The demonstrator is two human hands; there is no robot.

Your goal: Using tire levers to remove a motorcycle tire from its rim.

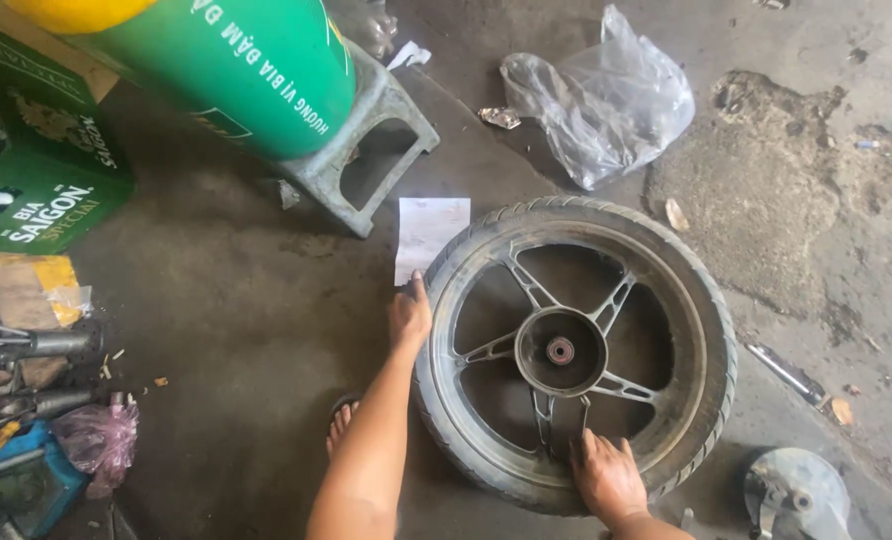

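Motorcycle wheel [574,350], tyre fitted, lies flat on the concrete floor [236,320] between both hands. Left hand [409,315] rests open, palm down, on the tyre's outer edge, gripping nothing. Right hand [606,475] presses flat with fingers spread on the near rim. Just beyond the left fingertips lies a white paper [429,232]; farther off, a grey stool [371,150] and clear plastic bag [601,95].
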